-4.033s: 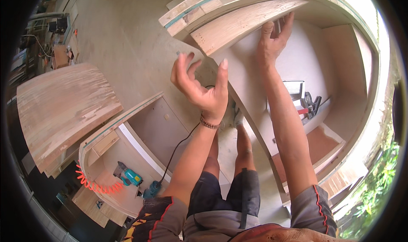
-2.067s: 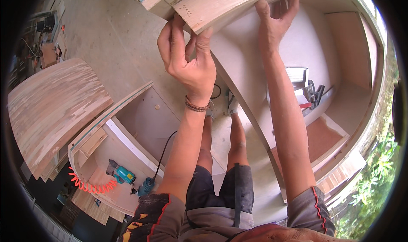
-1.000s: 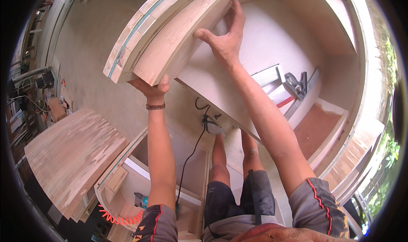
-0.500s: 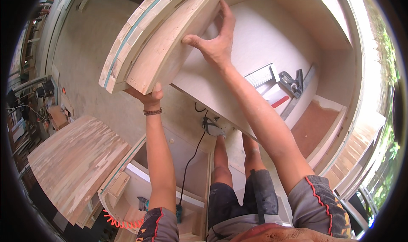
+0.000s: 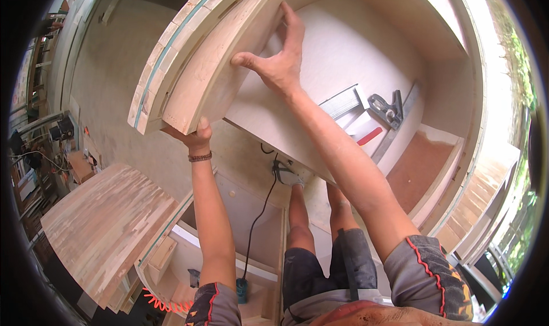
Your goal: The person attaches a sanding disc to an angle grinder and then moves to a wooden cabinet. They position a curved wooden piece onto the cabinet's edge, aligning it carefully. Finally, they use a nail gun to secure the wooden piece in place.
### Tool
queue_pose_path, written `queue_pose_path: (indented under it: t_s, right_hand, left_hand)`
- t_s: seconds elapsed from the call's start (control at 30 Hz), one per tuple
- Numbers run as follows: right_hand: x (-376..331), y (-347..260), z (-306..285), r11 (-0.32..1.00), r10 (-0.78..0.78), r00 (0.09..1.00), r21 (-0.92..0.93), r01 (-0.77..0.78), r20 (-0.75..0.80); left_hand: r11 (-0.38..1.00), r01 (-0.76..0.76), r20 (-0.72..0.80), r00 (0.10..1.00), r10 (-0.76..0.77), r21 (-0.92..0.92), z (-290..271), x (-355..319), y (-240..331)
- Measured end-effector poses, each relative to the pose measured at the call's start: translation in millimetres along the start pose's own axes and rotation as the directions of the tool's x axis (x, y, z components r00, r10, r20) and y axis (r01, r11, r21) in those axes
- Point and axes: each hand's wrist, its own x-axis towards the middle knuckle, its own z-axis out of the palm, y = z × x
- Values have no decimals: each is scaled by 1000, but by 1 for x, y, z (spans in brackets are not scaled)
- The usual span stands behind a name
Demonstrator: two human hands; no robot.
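Observation:
A thick pale wooden board (image 5: 211,63) stands slanted against the inside of a curved wooden cabinet (image 5: 153,91) that has a teal line along its edge. My left hand (image 5: 193,138) is closed round the board's near lower end, thumb on the end and fingers partly hidden beneath it. Higher up, my right hand (image 5: 280,66) is spread wide, with its thumb and fingertips against the board's inner face. Below my right forearm, a combination square (image 5: 389,111), a red-handled tool (image 5: 369,136) and a metal-edged item (image 5: 343,102) lie on the cabinet's pale panel.
At lower left rests a striped wooden panel (image 5: 108,229), beside another curved cabinet piece (image 5: 166,234). A black cord (image 5: 263,211) runs down to a teal power tool (image 5: 242,291). A coiled orange hose (image 5: 166,302) lies nearby. Cluttered shelving (image 5: 34,148) lines the far left.
The board, the cabinet and both hands sit slightly further left in the view, while the floor pieces have shifted a little right. My hold on the board looks the same.

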Motion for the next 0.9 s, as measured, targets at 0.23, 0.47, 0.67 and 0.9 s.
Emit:
queue_pose_path:
  t_s: [0.23,0.47,0.67,0.9]
  right_hand:
    - [-1,2,2,1000,-8,1000,2,8,-3]
    - [-3,-1,3,996,90,996,-2,-90,-19]
    - [-2,2,4,999,0,1000,-46,1,13]
    - [-3,1,2,997,33,999,-65,-32,16]
  left_hand:
    - [1000,-1,9,1000,1,-22,-1,-4,-8]
    - [999,-2,-7,1000,2,-49,4,-1,-4]
    - [997,66,13,998,-65,-47,-9,-18,-30]
    - [1000,-5,-10,1000,4,-26,-1,-5,-12]
